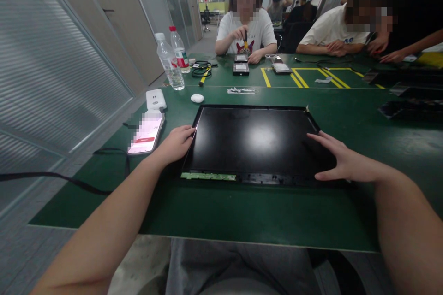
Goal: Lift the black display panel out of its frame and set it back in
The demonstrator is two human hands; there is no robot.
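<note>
A black LCD display panel point(242, 143) lies flat on the green table in front of me. Along its near edge runs a narrow green circuit board point(209, 176). My left hand point(177, 144) rests at the panel's left edge, its fingers stretched out and the tips touching the frame; its thumb is hidden. Over the right edge, my right hand point(335, 159) is spread, thumb and fingers wide apart on or just above the dark surface. Neither hand is closed around anything.
Left of the panel are a lit phone point(147, 133), a white device point(155, 99) and a white earbud case point(197, 98). Two plastic bottles point(171, 67) stand behind. Across the green table point(259, 221), a person holds a screwdriver point(246, 39) above hard drives point(241, 69). Dark parts point(411, 110) lie right.
</note>
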